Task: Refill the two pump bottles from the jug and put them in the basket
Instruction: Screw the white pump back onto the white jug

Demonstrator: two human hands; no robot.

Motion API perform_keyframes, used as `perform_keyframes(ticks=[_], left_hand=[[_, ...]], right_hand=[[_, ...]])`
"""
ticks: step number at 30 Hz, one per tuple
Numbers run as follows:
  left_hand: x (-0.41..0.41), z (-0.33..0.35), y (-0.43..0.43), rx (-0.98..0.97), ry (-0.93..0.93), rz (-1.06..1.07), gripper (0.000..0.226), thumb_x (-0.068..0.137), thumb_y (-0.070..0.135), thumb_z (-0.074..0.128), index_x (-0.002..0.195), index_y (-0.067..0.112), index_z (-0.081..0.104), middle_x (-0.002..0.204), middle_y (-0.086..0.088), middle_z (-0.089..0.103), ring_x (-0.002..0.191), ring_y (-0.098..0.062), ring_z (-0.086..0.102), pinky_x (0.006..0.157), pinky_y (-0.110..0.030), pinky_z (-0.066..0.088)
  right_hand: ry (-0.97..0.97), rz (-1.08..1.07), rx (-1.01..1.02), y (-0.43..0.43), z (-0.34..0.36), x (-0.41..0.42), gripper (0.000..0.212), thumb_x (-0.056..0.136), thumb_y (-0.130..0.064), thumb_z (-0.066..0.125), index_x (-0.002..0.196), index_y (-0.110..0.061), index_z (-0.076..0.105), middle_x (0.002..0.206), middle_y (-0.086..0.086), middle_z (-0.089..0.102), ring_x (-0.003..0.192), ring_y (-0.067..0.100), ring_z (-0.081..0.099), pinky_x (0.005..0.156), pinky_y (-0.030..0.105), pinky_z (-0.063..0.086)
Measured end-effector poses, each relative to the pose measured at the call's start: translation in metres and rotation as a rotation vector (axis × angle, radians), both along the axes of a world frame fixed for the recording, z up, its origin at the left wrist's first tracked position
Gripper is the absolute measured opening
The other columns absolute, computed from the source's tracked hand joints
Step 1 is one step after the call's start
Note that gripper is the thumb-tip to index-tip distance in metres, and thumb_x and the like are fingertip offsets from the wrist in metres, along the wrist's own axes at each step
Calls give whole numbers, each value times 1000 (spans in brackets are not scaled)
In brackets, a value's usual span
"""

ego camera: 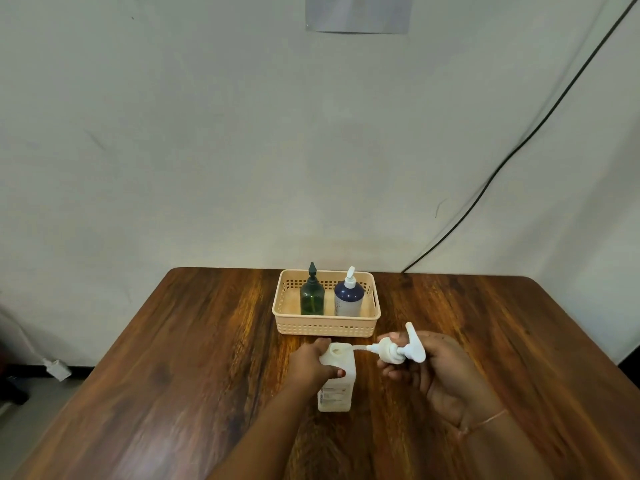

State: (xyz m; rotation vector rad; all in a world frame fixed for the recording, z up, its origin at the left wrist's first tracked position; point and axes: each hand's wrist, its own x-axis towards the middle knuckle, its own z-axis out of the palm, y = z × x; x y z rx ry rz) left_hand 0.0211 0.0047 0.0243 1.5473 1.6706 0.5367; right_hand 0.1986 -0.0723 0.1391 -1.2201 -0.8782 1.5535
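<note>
A white rectangular jug (337, 386) stands upright on the wooden table (173, 341), its mouth uncovered. My left hand (313, 365) grips its shoulder. My right hand (436, 368) holds a white pump head (398, 349) sideways, its dip tube pointing left at the jug's mouth. Behind them sits a peach basket (325, 327). A green pump bottle (312, 296) stands upright in its left part and a dark blue pump bottle with a white pump (348, 297) in its right part.
A pale wall rises just behind the table's far edge. A black cable (519, 143) runs down the wall to the table's back right. A white plug (57, 368) lies on the floor at the left.
</note>
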Motion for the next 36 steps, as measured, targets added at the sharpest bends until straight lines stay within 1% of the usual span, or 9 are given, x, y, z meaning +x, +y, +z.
perform_keyframes(ticks=[6,12,15,18,21,24,27,33,36], left_hand=[[-1,2,5,-27,25,-17,69,73,23,77,136,17,47,137,-4,53,126,-24,49,101,-35,46],[-2,4,4,6,6,-40,53,72,17,75,123,20,61,114,-2,68,98,-15,59,68,-16,45],[-2,6,5,10,22,-46,54,71,16,75,123,19,61,115,-4,68,103,-19,60,77,-23,48],[-2,4,6,-5,2,-49,58,71,16,77,126,19,58,121,-3,65,111,-20,58,84,-25,45],[-3,2,7,2,-2,-51,59,70,16,78,125,20,58,121,-2,65,111,-19,58,81,-23,42],[-4,1,8,12,8,-59,57,69,18,79,122,18,61,118,-4,67,109,-19,60,82,-24,44],[-5,1,7,8,-4,-59,57,69,17,79,124,18,60,120,-4,66,110,-20,60,82,-24,45],[-6,3,4,27,-18,-58,54,69,18,78,121,20,62,114,-2,69,102,-16,61,69,-15,43],[-6,3,5,24,-37,-53,48,72,15,76,119,19,64,109,-2,70,83,-6,58,50,-6,43]], right_hand=[[-52,18,-170,45,-29,-27,21,93,-4,43,95,7,62,82,28,71,70,33,71,55,31,60],[-238,86,-264,84,-59,-55,22,87,-7,52,105,4,60,83,27,68,55,26,66,50,28,58],[-437,111,-243,92,-67,-57,25,88,-17,54,104,2,61,75,24,69,49,27,64,46,27,54],[-708,130,-175,94,-72,-55,29,91,-28,53,97,-2,64,64,15,67,39,19,59,41,21,46],[-701,151,12,87,-84,-49,22,94,-21,49,100,-8,67,58,7,62,43,15,55,43,23,48],[-642,270,97,79,-92,-41,35,93,-1,44,121,-14,59,77,5,61,63,17,56,49,21,50],[-670,315,188,77,-95,-37,43,86,1,58,127,-13,56,108,5,63,85,13,57,53,13,51],[-893,53,361,75,-105,-47,30,69,-18,78,96,-9,70,87,2,64,74,8,53,57,4,41],[-856,78,323,76,-106,-49,35,70,-21,78,97,-20,58,86,-8,59,78,10,57,58,7,44]])
